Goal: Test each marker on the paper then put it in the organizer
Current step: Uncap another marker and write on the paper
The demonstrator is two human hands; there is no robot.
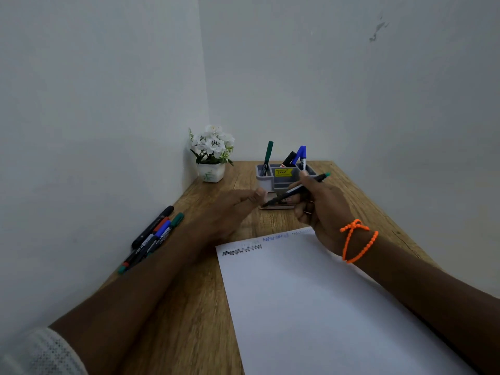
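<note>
Here the right hand (318, 209) gripped a slim dark marker (297, 189) with a teal end, tilted, tip down, just in front of the grey organizer (281, 180). The left hand (232, 212) hovered beside it, blurred; grip unclear. Black and blue scribbles lined the paper's (311, 307) top edge.

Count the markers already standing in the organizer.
3 that I can make out in the organizer: a green marker in the left compartment, a black one with red in the middle, and a blue one at the right. Others may sit hidden behind the right hand.
</note>
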